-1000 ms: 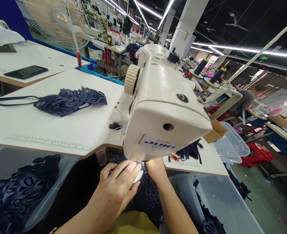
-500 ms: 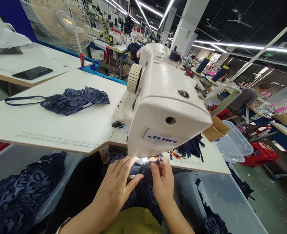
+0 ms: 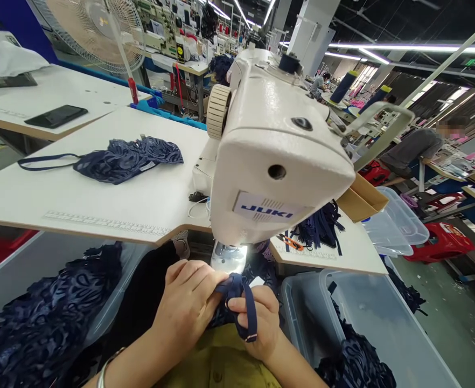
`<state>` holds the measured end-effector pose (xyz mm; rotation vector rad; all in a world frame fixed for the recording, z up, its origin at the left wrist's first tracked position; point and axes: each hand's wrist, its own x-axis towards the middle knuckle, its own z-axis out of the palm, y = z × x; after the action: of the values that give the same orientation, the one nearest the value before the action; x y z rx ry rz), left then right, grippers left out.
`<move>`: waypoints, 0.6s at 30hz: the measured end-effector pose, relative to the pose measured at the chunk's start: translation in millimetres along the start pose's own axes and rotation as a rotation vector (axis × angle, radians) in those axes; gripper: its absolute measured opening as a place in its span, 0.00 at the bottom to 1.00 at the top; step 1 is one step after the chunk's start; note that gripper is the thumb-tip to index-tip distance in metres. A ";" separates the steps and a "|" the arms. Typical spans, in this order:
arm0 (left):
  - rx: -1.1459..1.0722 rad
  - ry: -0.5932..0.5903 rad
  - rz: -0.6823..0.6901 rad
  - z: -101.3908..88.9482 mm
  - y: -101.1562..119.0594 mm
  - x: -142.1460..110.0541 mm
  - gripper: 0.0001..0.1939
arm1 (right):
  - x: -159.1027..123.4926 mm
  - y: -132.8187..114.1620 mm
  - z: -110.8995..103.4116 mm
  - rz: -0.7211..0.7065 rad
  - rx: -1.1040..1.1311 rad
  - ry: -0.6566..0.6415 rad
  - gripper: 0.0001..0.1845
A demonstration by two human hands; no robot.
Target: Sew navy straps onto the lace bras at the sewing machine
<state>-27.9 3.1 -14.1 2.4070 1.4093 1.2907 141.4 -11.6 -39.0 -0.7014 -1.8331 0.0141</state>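
Note:
A white JUKI sewing machine [image 3: 273, 145] stands in front of me, its lit needle plate [image 3: 229, 257] just below the head. Both hands are close to my lap, below that plate. My left hand [image 3: 191, 299] is closed, pinching one end of a navy strap [image 3: 241, 299]. My right hand [image 3: 259, 320] is also closed on the same strap, which loops over its fingers and ends in a small metal ring. Dark navy lace fabric [image 3: 257, 267] lies under the hands.
A navy lace garment [image 3: 126, 159] with a strap lies on the white table [image 3: 79, 199] at left. Clear plastic bins hold navy lace at lower left [image 3: 39, 318] and lower right [image 3: 367, 328]. Loose navy straps [image 3: 318, 226] and a cardboard box [image 3: 362, 199] sit right of the machine. A fan [image 3: 96, 27] and a phone [image 3: 55, 116] are behind.
Both hands have drawn back from under the machine head toward my lap. They now hold a navy strap pulled up between them, where before they were flat on the fabric at the needle.

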 end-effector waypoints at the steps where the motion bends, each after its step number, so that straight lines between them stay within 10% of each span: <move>1: 0.009 0.000 0.000 -0.6 0.4 -0.4 0.09 | -2.5 0.3 -0.3 0.003 0.003 0.000 0.10; 11: -0.016 -0.054 0.057 -4.5 -0.9 -2.0 0.08 | -8.9 -3.2 -2.0 0.090 0.022 0.022 0.08; 15: -0.253 -0.369 0.103 -9.4 -14.9 -14.2 0.06 | 1.7 -10.4 -8.0 0.512 0.130 -0.061 0.08; 18: -0.335 -0.616 -0.045 -2.2 -35.0 -43.3 0.37 | 0.3 -10.1 -3.9 0.916 0.423 -0.099 0.06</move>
<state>-63.5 -9.7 -55.2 2.2361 0.9744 0.6139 140.1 -21.1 -33.8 -1.1754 -1.3831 1.0143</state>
